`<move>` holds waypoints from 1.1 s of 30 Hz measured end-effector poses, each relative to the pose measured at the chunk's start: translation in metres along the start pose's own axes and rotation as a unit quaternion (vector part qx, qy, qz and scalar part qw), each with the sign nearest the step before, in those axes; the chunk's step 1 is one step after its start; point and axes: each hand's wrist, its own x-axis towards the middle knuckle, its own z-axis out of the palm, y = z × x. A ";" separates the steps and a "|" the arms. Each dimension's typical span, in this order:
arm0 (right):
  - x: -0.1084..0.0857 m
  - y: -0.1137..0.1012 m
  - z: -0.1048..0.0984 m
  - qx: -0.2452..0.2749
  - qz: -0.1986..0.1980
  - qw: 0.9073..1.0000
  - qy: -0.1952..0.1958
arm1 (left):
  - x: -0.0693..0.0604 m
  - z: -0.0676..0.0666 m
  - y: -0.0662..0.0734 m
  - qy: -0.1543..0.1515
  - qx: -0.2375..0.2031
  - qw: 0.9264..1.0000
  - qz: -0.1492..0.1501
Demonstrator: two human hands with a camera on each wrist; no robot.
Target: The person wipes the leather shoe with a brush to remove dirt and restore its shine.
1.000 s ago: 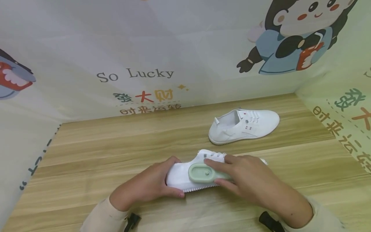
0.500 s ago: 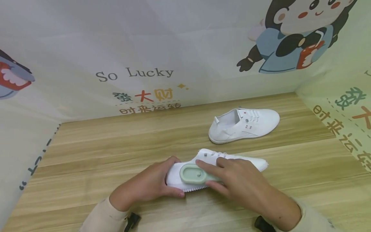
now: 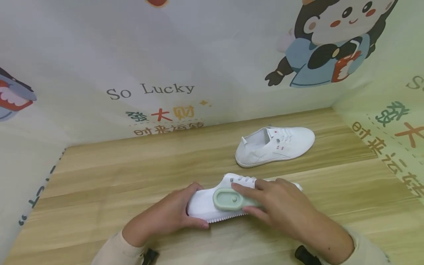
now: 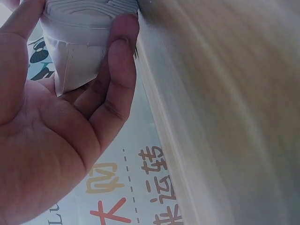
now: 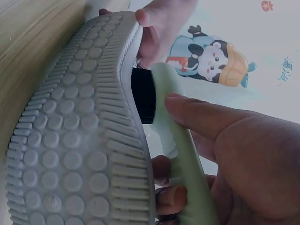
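My left hand (image 3: 169, 213) grips the heel of a white lace-up shoe (image 3: 201, 203), which lies tipped on its side with the toe to the right. In the left wrist view, fingers curl round the shoe's heel (image 4: 77, 58). A pale green shoe brush (image 3: 228, 198) is in my right hand (image 3: 281, 200), its head against the shoe's side near the heel. Black bristles (image 5: 143, 96) meet the upper's edge in the right wrist view, where the studded sole (image 5: 70, 126) faces the camera. My right thumb and fingers hold the brush's handle (image 5: 187, 168).
A matching white shoe (image 3: 293, 141) stands upright farther back on the wood-grain table (image 3: 142, 162), toe pointing right. Printed cloth walls (image 3: 215, 66) rise at the back and both sides. Dark straps or mounts show by both wrists.
The brush slid left toward the heel, then came back right along the shoe's side. My left hand keeps its grip on the heel. The head view has shifted slightly.
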 end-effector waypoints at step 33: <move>-0.033 0.059 -0.036 0.115 0.086 0.988 -0.055 | -0.001 0.002 -0.003 0.002 -0.002 1.000 -0.012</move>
